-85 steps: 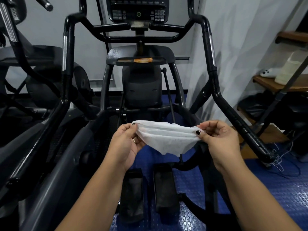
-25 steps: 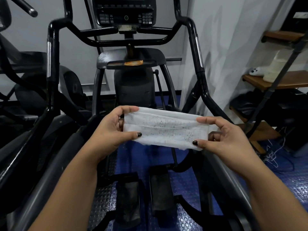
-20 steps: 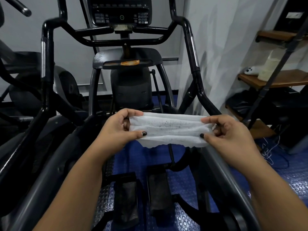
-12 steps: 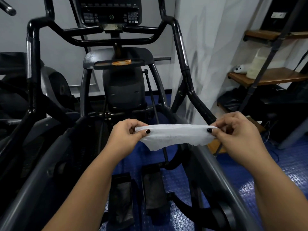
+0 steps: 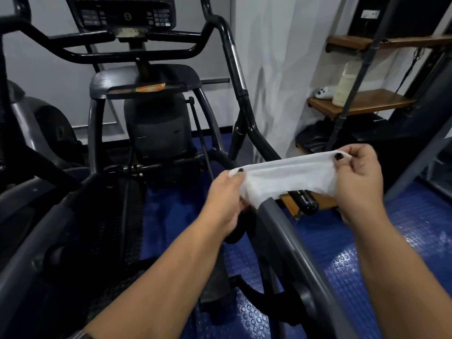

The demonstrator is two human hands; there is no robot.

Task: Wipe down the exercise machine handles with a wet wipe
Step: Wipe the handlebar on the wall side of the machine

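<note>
A white wet wipe (image 5: 286, 178) is stretched between both hands at centre right. My left hand (image 5: 226, 192) pinches its left end and my right hand (image 5: 358, 182) pinches its right end, held a little higher. The wipe hangs just over the lower end of the machine's right black handle (image 5: 259, 140), whose rounded tip (image 5: 307, 204) shows below the wipe. That handle rises to a chrome band (image 5: 236, 59) near the top. The left handle (image 5: 14, 23) is mostly cut off at the upper left. The console (image 5: 127, 13) sits at the top centre.
A grey rail (image 5: 300, 260) of the machine runs down between my forearms. Wooden shelves (image 5: 362, 104) with a pale container stand at the right beside a white curtain (image 5: 274, 57). An orange item (image 5: 150, 88) lies on the machine's tray. Blue studded flooring (image 5: 347, 245) lies below.
The view has swung right and both hands carried the wipe to the right, over the lower end of the right handle. The wipe went from spread flat to bunched and stretched.
</note>
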